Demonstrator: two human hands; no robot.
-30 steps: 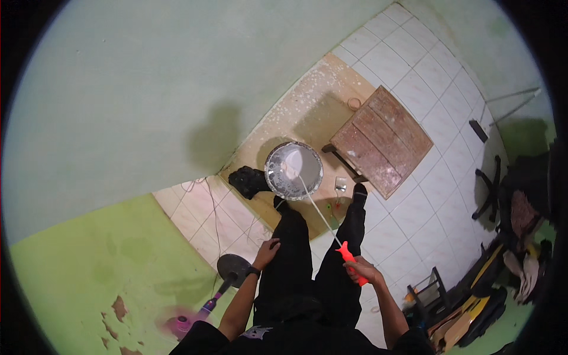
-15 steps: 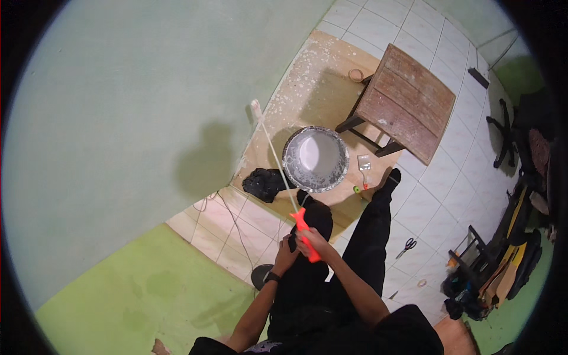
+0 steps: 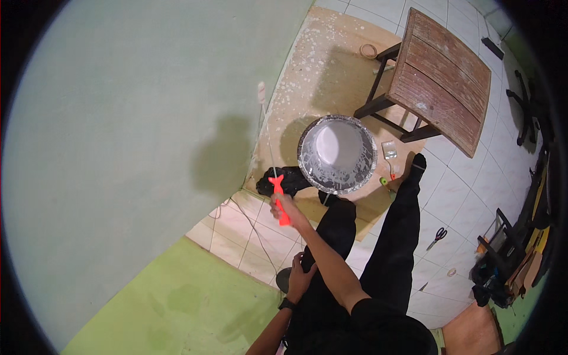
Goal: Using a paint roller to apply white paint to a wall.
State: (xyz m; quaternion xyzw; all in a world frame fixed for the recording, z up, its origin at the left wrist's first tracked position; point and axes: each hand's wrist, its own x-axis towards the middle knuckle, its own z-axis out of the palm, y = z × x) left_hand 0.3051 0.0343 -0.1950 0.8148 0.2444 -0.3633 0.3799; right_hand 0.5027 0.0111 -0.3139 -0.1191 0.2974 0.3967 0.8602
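My right hand [image 3: 286, 210] is closed around the bright orange handle of a small paint roller [image 3: 261, 93]. Its thin rod slants up and away, and the whitish roller head is close to the pale green wall [image 3: 130, 118]; whether the two touch I cannot tell. My left hand [image 3: 302, 276], with a dark band at the wrist, rests on my left knee, fingers laid over the black trousers and holding nothing. Just right of the roller stands a paint-spattered bucket [image 3: 367, 157], white inside. Crumpled black plastic [image 3: 272, 180] lies behind the orange handle.
A worn wooden stool [image 3: 444, 77] stands beyond the bucket at the right. By my right foot lie a flat paintbrush [image 3: 389, 151] and a green roll [image 3: 383, 181]. Scissors [image 3: 438, 236] rest on the tiles, a tape ring [image 3: 368, 51] on the spattered board [image 3: 319, 35]. A cable [image 3: 254, 228] trails below the wall.
My right hand has moved left and forward with the paint roller, and the rod stands steeper. The whole view has shifted, bringing the bucket and stool nearer. My left hand stays on the knee.
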